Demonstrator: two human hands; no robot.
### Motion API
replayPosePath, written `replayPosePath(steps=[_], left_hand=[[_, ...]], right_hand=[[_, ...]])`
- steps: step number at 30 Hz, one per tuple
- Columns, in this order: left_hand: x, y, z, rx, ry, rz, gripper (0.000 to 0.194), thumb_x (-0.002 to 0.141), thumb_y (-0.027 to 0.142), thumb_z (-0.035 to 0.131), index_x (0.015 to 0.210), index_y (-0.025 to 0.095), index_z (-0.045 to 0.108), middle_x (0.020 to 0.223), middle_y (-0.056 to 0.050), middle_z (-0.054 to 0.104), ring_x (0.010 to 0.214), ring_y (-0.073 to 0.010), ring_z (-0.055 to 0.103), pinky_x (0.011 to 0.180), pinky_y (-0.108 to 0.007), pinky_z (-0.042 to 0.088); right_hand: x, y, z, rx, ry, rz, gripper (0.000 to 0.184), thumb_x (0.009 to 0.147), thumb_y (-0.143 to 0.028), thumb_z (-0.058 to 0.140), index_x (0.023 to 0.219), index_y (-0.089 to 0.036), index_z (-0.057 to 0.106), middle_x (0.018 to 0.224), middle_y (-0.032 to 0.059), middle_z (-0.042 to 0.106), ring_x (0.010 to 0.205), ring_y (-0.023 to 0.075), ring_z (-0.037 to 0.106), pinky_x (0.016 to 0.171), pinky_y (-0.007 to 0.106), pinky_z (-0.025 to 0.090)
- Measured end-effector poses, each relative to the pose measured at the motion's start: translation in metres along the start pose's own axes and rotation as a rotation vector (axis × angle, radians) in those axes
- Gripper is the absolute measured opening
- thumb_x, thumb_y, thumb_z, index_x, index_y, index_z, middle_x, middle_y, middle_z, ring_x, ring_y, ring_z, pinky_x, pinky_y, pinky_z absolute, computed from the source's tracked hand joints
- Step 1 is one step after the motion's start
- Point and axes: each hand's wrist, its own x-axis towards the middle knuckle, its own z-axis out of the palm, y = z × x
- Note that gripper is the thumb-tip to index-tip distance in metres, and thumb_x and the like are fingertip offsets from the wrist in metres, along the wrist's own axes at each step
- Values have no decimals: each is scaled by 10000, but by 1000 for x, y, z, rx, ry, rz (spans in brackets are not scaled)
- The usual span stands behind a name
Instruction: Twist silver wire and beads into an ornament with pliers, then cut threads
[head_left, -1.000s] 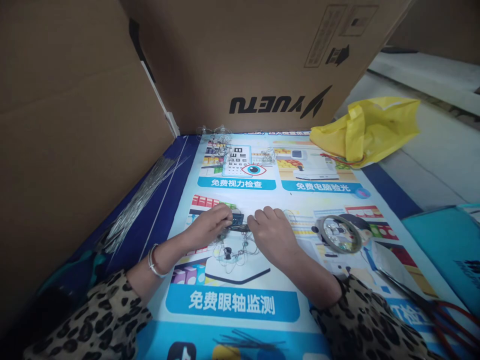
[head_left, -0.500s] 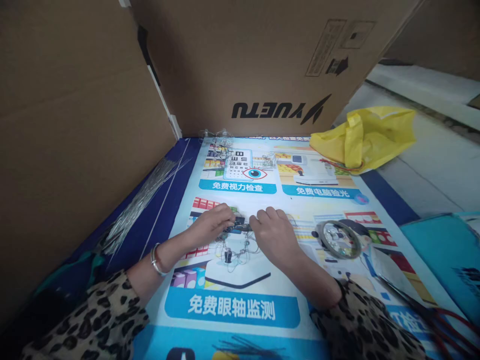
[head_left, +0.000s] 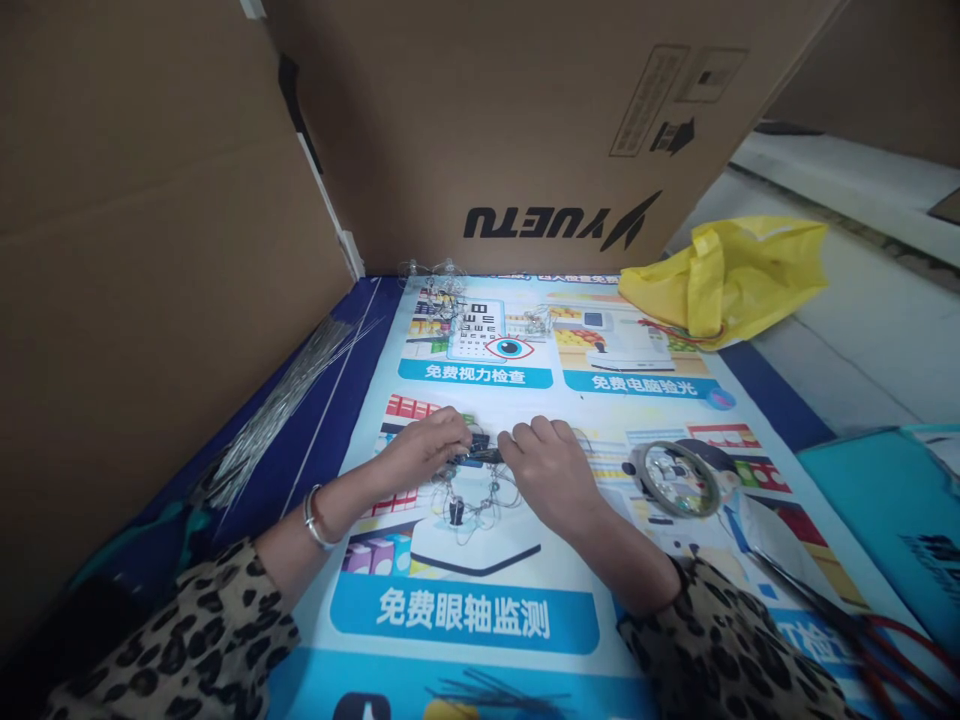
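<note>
Between my hands lies a beaded wire piece (head_left: pixel 472 505), made of thin looped wire with small clear beads and black bits. My left hand (head_left: pixel 427 447) is closed, with thumb and fingertips pinching its upper left part beside a small black block (head_left: pixel 480 440). My right hand (head_left: pixel 551 475) is curled shut at the upper right part, and thin wire shows on both sides of it. A slim dark piece spans the gap between the hands; its kind is unclear. The right fingertips are mostly hidden from me.
Wire-and-bead pieces (head_left: pixel 442 285) lie at the back. A bundle of wires (head_left: pixel 292 400) is on the left, dark wires (head_left: pixel 499 692) in front. At right are a round dish (head_left: pixel 640 475) of clear beads, red-handled scissors (head_left: pixel 840 615), a yellow bag (head_left: pixel 757 280). Cardboard (head_left: pixel 487 120) stands behind.
Almost nothing differs. The view has shifted very slightly, while both hands keep their places on the beaded wire piece.
</note>
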Motion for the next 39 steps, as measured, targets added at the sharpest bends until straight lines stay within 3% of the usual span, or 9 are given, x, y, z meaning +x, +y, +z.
replayPosePath(steps=[6, 11, 20, 32, 39], left_hand=[[2, 2, 0, 47, -30, 27, 168, 920, 145, 377, 812, 181, 501, 816, -14, 498, 813, -139, 481, 711, -250, 401], [4, 5, -1, 62, 33, 73, 167, 921, 169, 398, 799, 177, 511, 803, -20, 510, 811, -148, 472, 721, -264, 400], [-5, 15, 3, 417, 142, 160, 103, 822, 118, 493, 777, 180, 562, 812, -26, 557, 809, -173, 482, 773, -343, 360], [-14, 27, 13, 502, 257, 38, 138, 869, 102, 425, 822, 179, 530, 788, -27, 600, 799, -170, 514, 874, -394, 336], [-13, 20, 15, 374, 249, -32, 157, 903, 152, 398, 820, 184, 527, 795, -24, 604, 800, -174, 521, 834, -376, 368]], right_hand=[[3, -2, 0, 21, 31, -64, 123, 849, -102, 506, 801, -155, 606, 704, 39, 526, 726, 187, 375, 650, 333, 223], [2, 0, -3, 19, 8, -4, 116, 838, -109, 512, 782, -166, 596, 708, 40, 523, 735, 194, 382, 657, 336, 226], [0, -4, -4, 16, -100, 57, 57, 791, -113, 560, 772, -161, 584, 745, 61, 543, 753, 214, 396, 656, 346, 230], [-1, -5, -3, 30, -81, 46, 78, 810, -104, 542, 767, -152, 586, 734, 56, 548, 749, 211, 406, 637, 342, 214], [0, -4, -3, 53, -94, 63, 85, 800, -91, 548, 757, -155, 587, 732, 58, 552, 752, 210, 407, 639, 340, 214]])
